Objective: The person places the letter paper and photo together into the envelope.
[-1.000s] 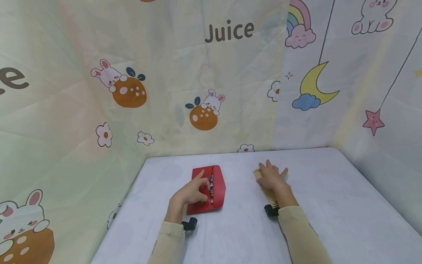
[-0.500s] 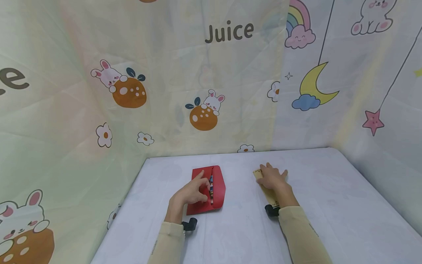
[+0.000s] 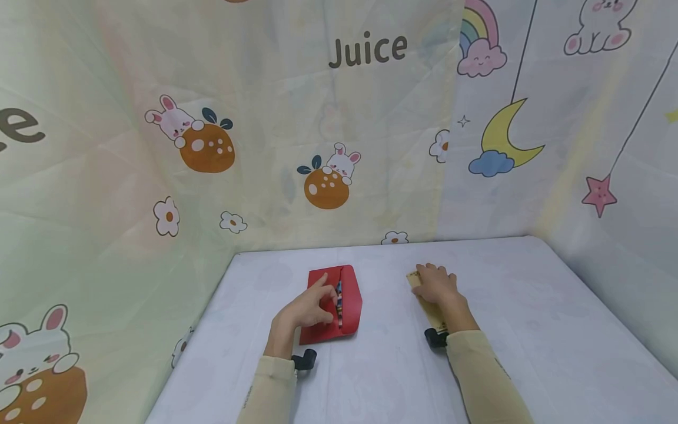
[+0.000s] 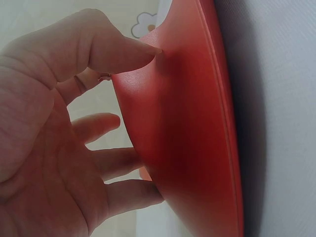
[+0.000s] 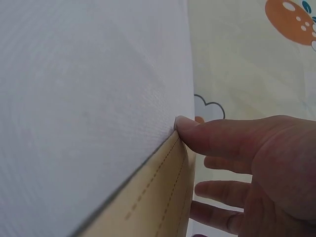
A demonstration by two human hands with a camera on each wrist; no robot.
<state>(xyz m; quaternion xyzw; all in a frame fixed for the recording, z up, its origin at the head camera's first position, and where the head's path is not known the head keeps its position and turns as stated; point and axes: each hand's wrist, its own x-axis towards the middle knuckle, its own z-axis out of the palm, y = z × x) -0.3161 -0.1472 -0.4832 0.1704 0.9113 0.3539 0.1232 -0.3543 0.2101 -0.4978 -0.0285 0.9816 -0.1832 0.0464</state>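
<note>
A red envelope [image 3: 352,303] lies on the left half of the table, its flap folded out to the right. Small multicoloured items [image 3: 339,303] show in its slit. My left hand [image 3: 302,309] pinches the slit's edge between thumb and index finger; in the left wrist view the thumb dents the red paper [image 4: 182,123] and the other fingers reach behind. Farther right lies a tan paper strip [image 3: 431,313] with printed dashed lines. My right hand [image 3: 438,287] covers its middle and grips it, the thumb at its left edge in the right wrist view.
The white tabletop [image 3: 381,371] ends at a back edge against a patterned curtain [image 3: 265,176], with more curtain at both sides. A black wrist camera [image 3: 305,360] sits on the left wrist and another black camera [image 3: 436,338] on the right.
The right hand's fingers, spread a second ago, have drawn in and curled over the tan paper strip. My left hand and the red envelope stay as they were.
</note>
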